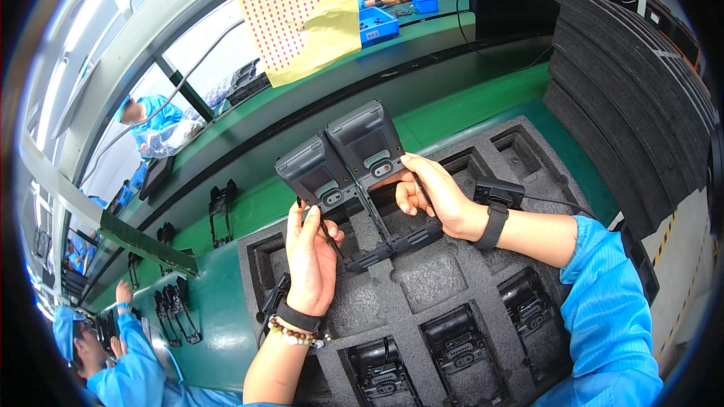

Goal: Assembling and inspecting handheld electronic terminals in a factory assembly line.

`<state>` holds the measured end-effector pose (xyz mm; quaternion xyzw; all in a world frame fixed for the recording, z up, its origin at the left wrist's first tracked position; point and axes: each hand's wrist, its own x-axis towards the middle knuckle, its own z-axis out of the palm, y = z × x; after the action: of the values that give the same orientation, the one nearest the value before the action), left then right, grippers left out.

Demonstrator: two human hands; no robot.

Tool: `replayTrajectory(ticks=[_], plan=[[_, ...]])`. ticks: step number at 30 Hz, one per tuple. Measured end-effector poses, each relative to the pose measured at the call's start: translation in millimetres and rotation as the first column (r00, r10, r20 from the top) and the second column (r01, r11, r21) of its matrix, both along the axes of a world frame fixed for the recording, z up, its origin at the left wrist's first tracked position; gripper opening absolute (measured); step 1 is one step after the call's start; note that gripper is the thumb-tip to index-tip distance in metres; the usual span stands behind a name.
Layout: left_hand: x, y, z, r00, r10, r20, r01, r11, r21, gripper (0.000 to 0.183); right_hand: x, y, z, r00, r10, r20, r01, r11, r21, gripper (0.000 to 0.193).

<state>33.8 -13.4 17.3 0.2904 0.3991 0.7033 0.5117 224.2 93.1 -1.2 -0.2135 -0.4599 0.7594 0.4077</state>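
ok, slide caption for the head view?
Left hand and right hand hold two dark frames side by side above a grey foam tray with dark parts in its pockets.

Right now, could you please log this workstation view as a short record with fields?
Left hand: grips the left black device by its thin frame
Right hand: grips the right black device likewise
Held pair: side by side; whether joined, cannot tell
Below: grey foam tray, with similar black parts in near compartments
Right: dark foam stack
Beyond: yellow sheet with red dots
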Motion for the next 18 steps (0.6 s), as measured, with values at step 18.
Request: replayTrajectory(ticks=[18], plan=[[-0.3,-0.2,-0.1,1.0,-0.004,0.006,0.004,1.0,0.006,0.017,0.0,-2.1,1.6,1.0,-0.015,0.019,0.014,1.0,0.01,0.034]])
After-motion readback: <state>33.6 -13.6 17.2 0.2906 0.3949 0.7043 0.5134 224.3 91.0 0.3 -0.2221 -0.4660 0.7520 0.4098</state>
